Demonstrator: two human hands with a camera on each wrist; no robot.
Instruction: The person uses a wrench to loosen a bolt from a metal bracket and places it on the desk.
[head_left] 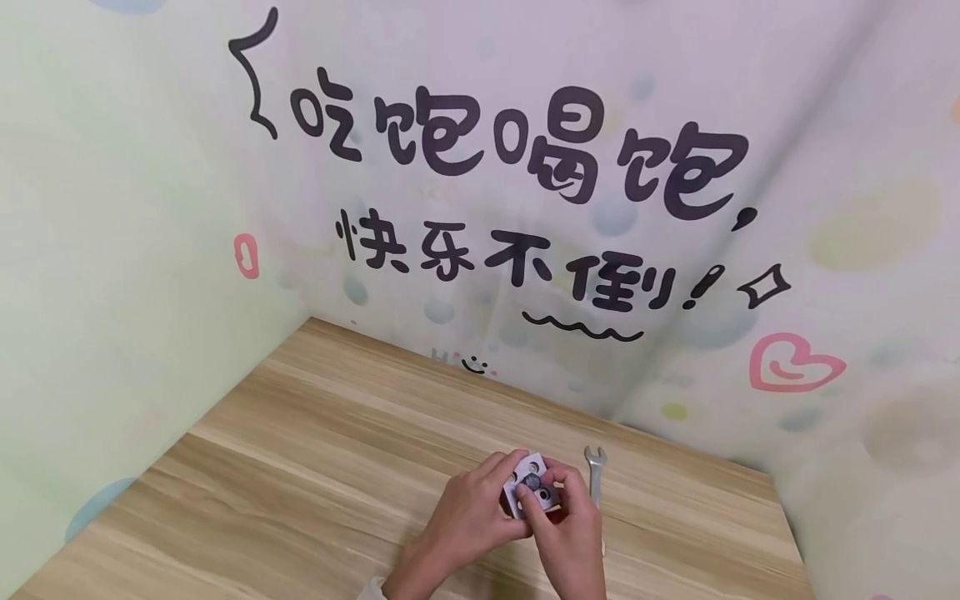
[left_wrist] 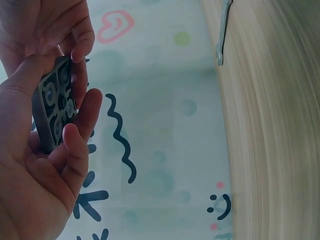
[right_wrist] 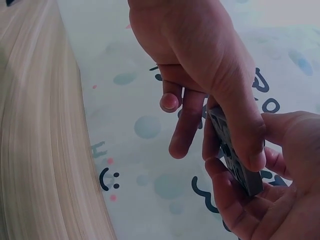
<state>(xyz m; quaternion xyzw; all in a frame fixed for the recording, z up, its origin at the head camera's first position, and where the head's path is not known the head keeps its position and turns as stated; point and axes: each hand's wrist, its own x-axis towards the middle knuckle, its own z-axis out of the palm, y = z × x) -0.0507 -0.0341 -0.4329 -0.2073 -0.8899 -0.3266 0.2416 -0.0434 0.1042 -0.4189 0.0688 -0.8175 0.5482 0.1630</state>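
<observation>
Grey plate point(head_left: 531, 485), one of it, square with round holes, is held up just above the bench point(head_left: 315, 467) between two hands. The left hand point(head_left: 468, 512) curls its fingers round the plate's left edge, and the right hand point(head_left: 570, 533) pinches the near side with thumb and fingers. In the left wrist view the plate point(left_wrist: 56, 102) shows several ringed openings. One spanner point(head_left: 595, 473) lies flat on the bench just right of the hands, not touched. Behind stands one printed backdrop point(head_left: 525, 183) with dark lettering.
</observation>
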